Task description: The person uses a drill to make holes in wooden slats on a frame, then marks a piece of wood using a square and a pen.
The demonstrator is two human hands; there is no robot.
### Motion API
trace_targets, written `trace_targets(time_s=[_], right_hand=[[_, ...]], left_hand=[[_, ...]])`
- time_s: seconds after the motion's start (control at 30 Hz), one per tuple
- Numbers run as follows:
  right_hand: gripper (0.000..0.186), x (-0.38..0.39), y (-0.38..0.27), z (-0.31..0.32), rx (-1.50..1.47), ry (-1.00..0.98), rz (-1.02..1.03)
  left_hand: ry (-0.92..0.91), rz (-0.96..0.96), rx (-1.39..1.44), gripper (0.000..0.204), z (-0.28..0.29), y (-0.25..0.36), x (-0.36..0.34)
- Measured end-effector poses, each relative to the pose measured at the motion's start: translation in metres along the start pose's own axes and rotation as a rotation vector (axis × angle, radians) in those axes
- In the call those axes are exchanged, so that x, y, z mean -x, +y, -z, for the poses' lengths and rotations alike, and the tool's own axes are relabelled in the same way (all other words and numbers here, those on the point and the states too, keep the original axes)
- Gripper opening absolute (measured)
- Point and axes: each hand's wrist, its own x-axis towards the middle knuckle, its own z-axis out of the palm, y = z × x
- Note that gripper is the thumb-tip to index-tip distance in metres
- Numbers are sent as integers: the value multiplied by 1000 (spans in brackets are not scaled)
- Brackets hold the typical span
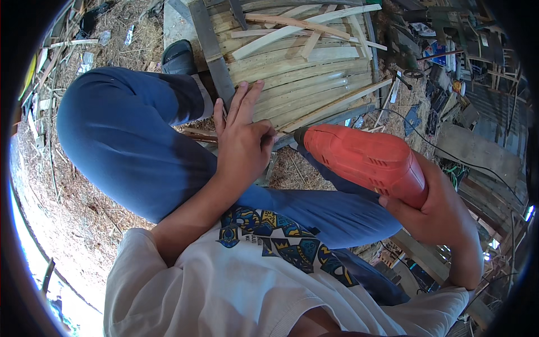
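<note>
My left hand (240, 140) rests at the lower left corner of a slatted wooden panel (297, 73), three fingers stretched over the slats and dark frame bar (210, 50). Its thumb and index finger pinch something too small to make out. My right hand (426, 205) is closed on a red power drill (356, 154), whose dark tip points at those pinched fingers, just to their right. A pale wooden strip (337, 106) runs diagonally up to the right from there. Several loose strips (297, 31) lie crisscrossed on the panel's upper part.
My bent left leg (129, 140) is beside the panel, a dark sandal (177, 56) above it. A black cable (415, 132) curves across the right side. Scrap wood, a board (477, 151) and assorted clutter lie at the right; straw-strewn ground (90, 196) shows at the left.
</note>
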Motion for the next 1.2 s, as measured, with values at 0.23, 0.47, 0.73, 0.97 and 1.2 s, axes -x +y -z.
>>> trace_targets(time_s=[0.23, 0.47, 0.73, 0.97, 1.2], right_hand=[[61, 1, 5, -4, 21, 23, 58], [82, 2, 7, 1, 48, -52, -52], [79, 4, 5, -5, 6, -52, -87], [76, 8, 7, -9, -11, -42, -79], [75, 6, 9, -10, -45, -52, -84]], left_hand=[[10, -4, 14, 13, 0, 0, 0], [13, -10, 20, 12, -1, 0, 0], [11, -3, 24, 12, 1, 0, 0], [-4, 7, 23, 12, 2, 4, -1], [2, 9, 20, 13, 3, 3, 0]])
